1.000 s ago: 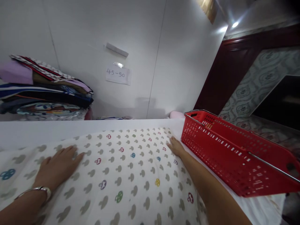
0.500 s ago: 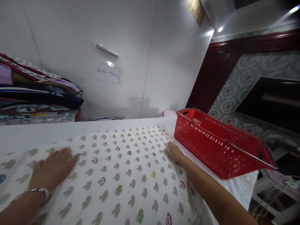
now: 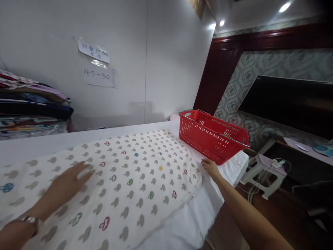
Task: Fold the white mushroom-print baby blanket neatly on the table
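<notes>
Mushroom-print cloth, flat, round-cornered, left hand spread wide, right hand with fingers narrowly spaced

Printed cloth and clothes stack, cropped at left; screen, cropped at right; upper note, writing blurred; red basket, interior floor hidden from view.

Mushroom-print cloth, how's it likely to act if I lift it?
The cloth will probably droop, since it lies spread with soft creases. It's likely light for its spread, looking thin along the near edge.
</notes>
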The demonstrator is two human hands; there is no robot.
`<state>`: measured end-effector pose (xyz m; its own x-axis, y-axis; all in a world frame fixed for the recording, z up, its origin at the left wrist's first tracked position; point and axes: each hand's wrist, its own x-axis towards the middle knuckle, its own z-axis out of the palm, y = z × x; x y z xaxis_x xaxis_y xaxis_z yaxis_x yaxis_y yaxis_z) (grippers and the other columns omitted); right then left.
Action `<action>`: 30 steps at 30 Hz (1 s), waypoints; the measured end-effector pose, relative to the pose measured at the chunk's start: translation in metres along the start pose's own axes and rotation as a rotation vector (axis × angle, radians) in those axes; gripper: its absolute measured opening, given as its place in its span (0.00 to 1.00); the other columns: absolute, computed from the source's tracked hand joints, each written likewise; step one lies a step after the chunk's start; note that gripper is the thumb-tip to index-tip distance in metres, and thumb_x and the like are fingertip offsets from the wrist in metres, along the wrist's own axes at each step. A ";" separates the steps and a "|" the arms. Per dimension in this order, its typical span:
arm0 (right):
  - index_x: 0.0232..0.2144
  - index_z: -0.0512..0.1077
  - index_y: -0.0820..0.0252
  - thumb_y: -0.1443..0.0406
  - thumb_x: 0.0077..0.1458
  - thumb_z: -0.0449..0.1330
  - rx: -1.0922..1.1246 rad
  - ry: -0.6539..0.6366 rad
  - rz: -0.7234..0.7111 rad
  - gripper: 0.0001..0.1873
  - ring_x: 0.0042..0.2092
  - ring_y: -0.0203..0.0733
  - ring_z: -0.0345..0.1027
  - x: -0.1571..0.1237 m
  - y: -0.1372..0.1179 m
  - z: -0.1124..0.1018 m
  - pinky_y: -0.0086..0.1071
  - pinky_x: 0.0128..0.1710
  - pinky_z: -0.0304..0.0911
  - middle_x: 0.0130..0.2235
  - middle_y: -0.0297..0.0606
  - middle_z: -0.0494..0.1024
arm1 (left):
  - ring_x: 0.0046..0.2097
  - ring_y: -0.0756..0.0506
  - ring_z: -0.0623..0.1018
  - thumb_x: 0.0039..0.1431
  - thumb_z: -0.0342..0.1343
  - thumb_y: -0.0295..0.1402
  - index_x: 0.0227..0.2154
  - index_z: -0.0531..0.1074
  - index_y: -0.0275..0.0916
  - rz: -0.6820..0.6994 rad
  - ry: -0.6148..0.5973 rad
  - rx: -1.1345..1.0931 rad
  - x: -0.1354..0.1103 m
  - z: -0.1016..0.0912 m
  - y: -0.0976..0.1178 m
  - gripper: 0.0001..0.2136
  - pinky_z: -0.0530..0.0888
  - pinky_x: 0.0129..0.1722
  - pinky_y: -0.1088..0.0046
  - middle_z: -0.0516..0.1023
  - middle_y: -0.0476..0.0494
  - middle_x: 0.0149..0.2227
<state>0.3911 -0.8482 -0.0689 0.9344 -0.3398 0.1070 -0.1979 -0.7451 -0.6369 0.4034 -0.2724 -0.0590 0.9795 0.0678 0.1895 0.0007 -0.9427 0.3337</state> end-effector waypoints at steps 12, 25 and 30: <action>0.31 0.74 0.64 0.61 0.45 0.58 -0.230 -0.094 0.129 0.13 0.35 0.43 0.70 -0.022 -0.029 0.011 0.28 0.30 0.59 0.34 0.43 0.77 | 0.47 0.41 0.71 0.55 0.50 0.41 0.43 0.72 0.45 0.597 -0.280 -0.279 -0.161 0.028 0.162 0.14 0.68 0.46 0.61 0.71 0.42 0.46; 0.35 0.74 0.63 0.64 0.46 0.57 -0.286 -0.037 0.128 0.13 0.38 0.41 0.69 -0.029 -0.007 -0.003 0.26 0.30 0.57 0.36 0.40 0.77 | 0.39 0.45 0.69 0.57 0.45 0.26 0.30 0.69 0.39 0.653 -0.204 -0.126 -0.171 0.041 0.168 0.08 0.64 0.38 0.67 0.70 0.46 0.35; 0.33 0.73 0.64 0.59 0.50 0.55 -0.248 -0.018 0.097 0.14 0.34 0.38 0.69 -0.030 -0.005 -0.001 0.25 0.29 0.55 0.32 0.38 0.76 | 0.35 0.46 0.70 0.61 0.40 0.28 0.27 0.68 0.38 0.659 -0.197 -0.069 -0.173 0.039 0.171 0.12 0.65 0.34 0.69 0.70 0.45 0.31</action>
<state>0.3639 -0.8350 -0.0684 0.9121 -0.4081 0.0398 -0.3515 -0.8281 -0.4366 0.2422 -0.4579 -0.0709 0.7897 -0.5788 0.2034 -0.6135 -0.7437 0.2658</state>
